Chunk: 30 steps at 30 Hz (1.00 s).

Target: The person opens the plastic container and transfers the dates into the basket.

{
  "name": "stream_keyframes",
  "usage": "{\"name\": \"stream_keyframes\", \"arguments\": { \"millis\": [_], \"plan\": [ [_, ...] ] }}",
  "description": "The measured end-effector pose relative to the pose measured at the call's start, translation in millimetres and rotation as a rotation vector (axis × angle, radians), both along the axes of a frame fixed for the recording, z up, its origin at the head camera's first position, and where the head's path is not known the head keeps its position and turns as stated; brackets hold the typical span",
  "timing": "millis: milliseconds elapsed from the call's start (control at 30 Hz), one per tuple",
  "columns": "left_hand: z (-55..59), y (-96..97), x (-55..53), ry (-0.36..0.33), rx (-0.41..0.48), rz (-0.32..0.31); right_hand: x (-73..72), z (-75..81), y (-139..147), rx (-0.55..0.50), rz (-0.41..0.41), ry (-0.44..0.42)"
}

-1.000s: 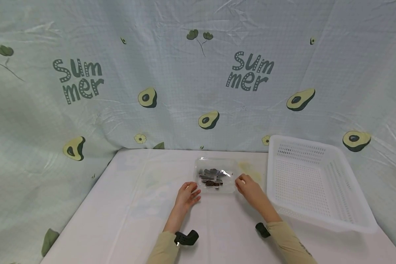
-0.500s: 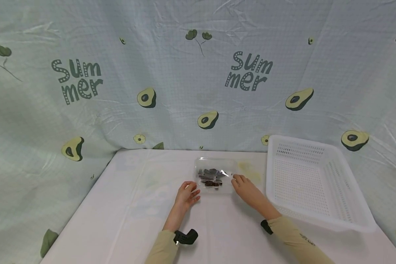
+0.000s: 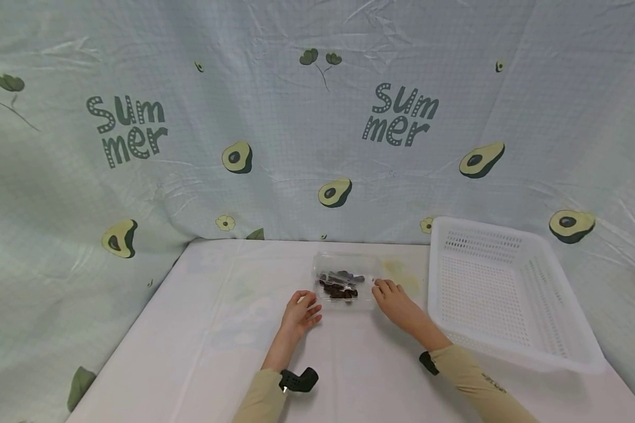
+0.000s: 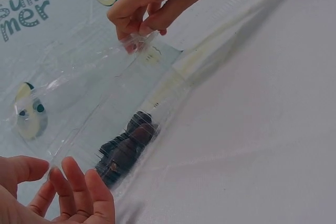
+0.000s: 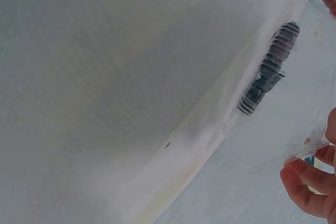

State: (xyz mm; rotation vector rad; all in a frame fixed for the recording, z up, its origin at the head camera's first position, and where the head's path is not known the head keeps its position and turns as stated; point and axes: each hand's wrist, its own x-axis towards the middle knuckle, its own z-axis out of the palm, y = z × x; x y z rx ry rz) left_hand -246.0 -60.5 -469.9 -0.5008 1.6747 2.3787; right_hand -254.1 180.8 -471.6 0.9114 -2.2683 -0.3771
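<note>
A clear plastic clamshell box [image 3: 344, 259] lies on the white table, with several dark brown, wrinkled lumps [image 3: 338, 289] inside. My left hand [image 3: 298, 312] is at its near left corner; in the left wrist view its thumb and index finger pinch the thin plastic edge. At the right side, my right hand [image 3: 400, 306] pinches the opposite corner of the rim, fingers bent over the plastic [image 4: 139, 40]. The lumps gather low along the box's wall in the right wrist view. What kind of food or material they are, I cannot tell.
A large white perforated plastic basket [image 3: 487, 294] stands on the right of the table, beside my right forearm. Behind the table [image 3: 233, 329] hangs a pale cloth [image 3: 286, 117] printed with avocados and lettering. A black band [image 3: 298, 380] sits at my left wrist.
My right hand has shifted slightly left along the box's right side. The glare on the lid has changed, and the dark lumps show more clearly. My left hand stays put.
</note>
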Motion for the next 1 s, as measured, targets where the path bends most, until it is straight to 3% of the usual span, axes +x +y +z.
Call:
{"name": "stream_keyframes", "arguments": {
  "millis": [167, 367, 533, 600, 833, 1000],
  "plan": [
    [-0.7, -0.4, 0.7, 0.004, 0.017, -0.004, 0.5, 0.2, 1, -0.012, -0.016, -0.065],
    [0.2, -0.8, 0.8, 0.009, 0.025, 0.007, 3.0, 3.2, -1, -0.125, -0.014, -0.173],
    [1.5, -1.1, 0.0, 0.005, 0.026, 0.015, 4.8, 5.4, -5, -0.198, -0.037, -0.182],
    [1.3, -0.9, -0.2, 0.01, 0.03, 0.01, 3.7, 7.0, -8, -0.259, -0.05, -0.149],
    [0.6, 0.0, -0.2, 0.003, 0.002, -0.001, -7.5, 17.4, -18, -0.643, -0.033, -0.043],
    [1.8, 0.1, 0.1, 0.006, -0.023, -0.006, -10.1, 29.4, -26, -0.841, -0.13, -0.076]
  ]
}}
